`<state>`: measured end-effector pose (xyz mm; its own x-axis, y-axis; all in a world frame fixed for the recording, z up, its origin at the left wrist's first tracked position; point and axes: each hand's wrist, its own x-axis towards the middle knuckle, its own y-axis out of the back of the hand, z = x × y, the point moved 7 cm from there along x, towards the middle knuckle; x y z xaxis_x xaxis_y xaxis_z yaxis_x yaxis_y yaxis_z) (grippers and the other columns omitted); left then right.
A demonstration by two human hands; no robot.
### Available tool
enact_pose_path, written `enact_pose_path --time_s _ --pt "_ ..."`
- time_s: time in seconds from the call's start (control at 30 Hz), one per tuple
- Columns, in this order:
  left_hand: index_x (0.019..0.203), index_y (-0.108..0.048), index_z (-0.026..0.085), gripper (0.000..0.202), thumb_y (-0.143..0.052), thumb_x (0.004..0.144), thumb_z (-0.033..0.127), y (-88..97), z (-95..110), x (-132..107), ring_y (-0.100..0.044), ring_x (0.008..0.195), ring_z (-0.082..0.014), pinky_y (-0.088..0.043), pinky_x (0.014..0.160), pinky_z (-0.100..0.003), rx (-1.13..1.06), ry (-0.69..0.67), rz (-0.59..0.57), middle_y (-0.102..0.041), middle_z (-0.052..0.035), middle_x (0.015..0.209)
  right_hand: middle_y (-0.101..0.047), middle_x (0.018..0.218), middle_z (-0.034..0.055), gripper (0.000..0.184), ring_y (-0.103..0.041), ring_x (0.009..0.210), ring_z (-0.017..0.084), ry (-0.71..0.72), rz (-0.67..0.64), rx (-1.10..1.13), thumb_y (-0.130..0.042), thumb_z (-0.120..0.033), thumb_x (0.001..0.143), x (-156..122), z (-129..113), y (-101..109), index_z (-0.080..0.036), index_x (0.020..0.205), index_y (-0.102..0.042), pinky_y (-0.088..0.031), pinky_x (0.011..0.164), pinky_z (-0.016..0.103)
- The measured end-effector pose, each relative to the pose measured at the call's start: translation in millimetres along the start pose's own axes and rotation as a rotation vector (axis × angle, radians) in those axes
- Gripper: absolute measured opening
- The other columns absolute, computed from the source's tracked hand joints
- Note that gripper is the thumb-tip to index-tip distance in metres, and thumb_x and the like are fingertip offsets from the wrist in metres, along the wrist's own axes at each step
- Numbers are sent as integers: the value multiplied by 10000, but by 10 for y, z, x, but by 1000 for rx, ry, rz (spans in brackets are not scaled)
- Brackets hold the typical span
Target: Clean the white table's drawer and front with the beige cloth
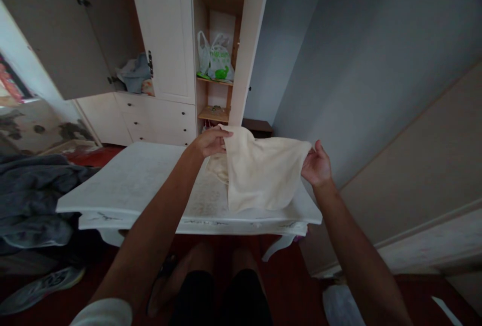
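Observation:
Stretched between my two hands is a cream-coloured cloth [265,173], perhaps a garment; its exact kind does not show. My left hand [211,141] pinches its upper left corner, thumb on top. At the upper right corner, my right hand [317,164] grips the edge, with its thumb pointing up and some fingers hidden behind the fabric. The cloth hangs in front of and over the right part of a white table [128,178]. A gathered fold of the same fabric droops below my left hand.
Behind the table stands a white wardrobe [165,29] with open doors and a plastic bag [221,62] on a shelf. Dark grey fabric [33,195] is heaped at the left. A shoe [43,288] lies on the red floor. A grey wall [361,55] rises on the right.

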<state>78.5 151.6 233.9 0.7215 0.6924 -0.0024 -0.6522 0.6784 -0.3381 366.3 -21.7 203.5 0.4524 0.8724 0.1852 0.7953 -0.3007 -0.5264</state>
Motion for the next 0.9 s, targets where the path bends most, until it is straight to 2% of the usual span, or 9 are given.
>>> enact_pose_path --time_s 0.07,0.13,0.17,0.23,0.37,0.5,0.6,0.73,0.9 --pt "1066 -578 235 641 -899 526 105 -38 -74 -40 -723 808 -228 -600 747 -405 63 -17 12 -747 -50 979 -789 915 35 329 -706 1128 310 29 5 -42 -676 -599 845 68 -96 -108 -272 813 -702 -608 926 506" --pt "1155 -547 278 773 -902 504 59 -53 -138 -42 -729 817 -224 -599 759 -401 130 -29 45 -750 -37 999 -786 884 30 295 -724 1080 300 52 18 -81 -727 -563 825 135 -173 -175 -271 802 -696 -628 894 474" --pt "1161 -554 273 772 -898 506 54 -44 -149 -28 -726 805 -219 -598 749 -384 152 -42 74 -751 -36 972 -784 867 26 267 -735 1045 290 67 26 -96 -752 -529 816 169 -213 -189 -270 795 -691 -639 876 454" --pt "1075 -611 223 612 -880 545 77 8 -110 17 -710 755 -202 -584 701 -332 171 -93 148 -743 -29 868 -781 840 15 205 -752 962 258 107 38 -110 -791 -437 803 231 -302 -179 -266 781 -681 -654 838 400" --pt "770 -654 158 152 -786 695 158 186 187 86 -608 598 -131 -497 566 -243 248 -271 349 -667 -4 673 -771 794 -19 136 -752 801 167 166 67 -110 -813 -267 787 308 -483 -38 -250 784 -678 -653 758 263" --pt "697 -642 166 123 -706 800 190 230 576 83 -546 569 -105 -428 530 -215 377 -481 493 -635 8 642 -760 749 -33 140 -718 656 136 60 109 -168 -815 -193 755 311 -565 110 -232 802 -689 -637 629 225" --pt "763 -644 186 95 -730 802 186 174 785 80 -587 623 -122 -453 580 -229 413 -600 554 -639 6 677 -756 758 -25 202 -702 631 131 -32 94 -241 -810 -134 714 284 -615 108 -219 864 -705 -619 598 220" --pt "935 -664 202 139 -721 810 182 108 910 127 -633 671 -146 -495 609 -258 334 -622 537 -681 -10 771 -736 774 -31 353 -685 657 131 54 78 -305 -799 -88 674 278 -839 30 -246 977 -713 -601 610 229" --pt "911 -710 188 172 -766 749 197 13 977 161 -680 783 -170 -560 704 -281 310 -586 359 -748 -46 862 -678 718 -29 206 -634 644 114 278 195 -340 -726 -57 707 298 -1225 -16 -236 808 -713 -569 600 210"
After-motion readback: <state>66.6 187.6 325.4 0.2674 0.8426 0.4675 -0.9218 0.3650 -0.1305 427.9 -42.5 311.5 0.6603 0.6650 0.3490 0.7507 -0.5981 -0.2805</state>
